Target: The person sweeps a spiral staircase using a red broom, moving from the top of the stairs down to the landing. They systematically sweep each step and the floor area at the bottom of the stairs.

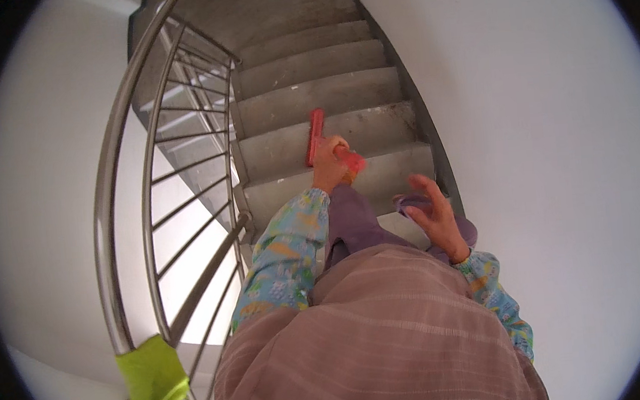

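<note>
My left hand (329,164) is closed around a red plastic hand tool (315,135), which looks like a brush. Its long narrow head extends beyond my fingers, over the concrete steps (368,125). A rounded red end shows on the other side of my hand, slightly blurred. Whether the tool touches a step, I cannot tell. Empty and with fingers apart, my right hand (435,216) is beside my purple-clad leg, near the right-hand wall. Both forearms wear blue patterned sleeves.
A metal stair railing (117,176) with thin bars runs along the left. Over its near part hangs a lime-green cloth (154,376). A white wall (546,142) with dark skirting (422,107) borders the stairs on the right. Small pale specks mark some steps.
</note>
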### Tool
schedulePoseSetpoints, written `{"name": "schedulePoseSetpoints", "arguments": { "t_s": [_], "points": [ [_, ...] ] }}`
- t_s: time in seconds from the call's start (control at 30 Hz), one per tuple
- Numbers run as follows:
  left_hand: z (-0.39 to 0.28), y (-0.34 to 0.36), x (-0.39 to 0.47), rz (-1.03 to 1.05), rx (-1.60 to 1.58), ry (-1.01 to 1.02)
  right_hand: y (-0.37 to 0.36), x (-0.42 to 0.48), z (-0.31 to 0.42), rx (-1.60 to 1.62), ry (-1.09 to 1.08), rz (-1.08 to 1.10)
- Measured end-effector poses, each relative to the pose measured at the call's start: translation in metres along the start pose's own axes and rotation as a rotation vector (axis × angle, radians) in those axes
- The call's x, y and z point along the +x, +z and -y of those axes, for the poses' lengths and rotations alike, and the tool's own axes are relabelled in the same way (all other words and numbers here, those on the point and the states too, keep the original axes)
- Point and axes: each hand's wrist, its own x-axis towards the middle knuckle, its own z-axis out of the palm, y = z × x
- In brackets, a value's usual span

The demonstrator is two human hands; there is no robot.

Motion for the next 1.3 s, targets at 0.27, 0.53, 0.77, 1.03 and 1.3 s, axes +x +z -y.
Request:
{"name": "schedulePoseSetpoints", "arguments": {
  "t_s": [0.27,0.53,0.77,1.03,1.3],
  "points": [
    [0.051,0.042,-0.030,0.130,0.205,0.042,0.036,0.044,0.001,-0.278,-0.349,0.357],
    [0.019,0.028,-0.045,0.139,0.523,-0.014,0.004,0.031,0.027,-0.073,-0.164,0.539],
    [0.093,-0.004,-0.028,0.175,0.781,-0.260,0.041,0.088,-0.052,0.258,0.083,0.284],
    [0.178,-0.004,-0.022,0.012,0.696,-0.167,0.072,0.127,-0.119,0.190,0.001,0.318],
    [0.144,0.021,0.008,0.260,0.608,-0.122,0.021,0.120,-0.065,0.021,-0.058,0.301]
  ]
}}
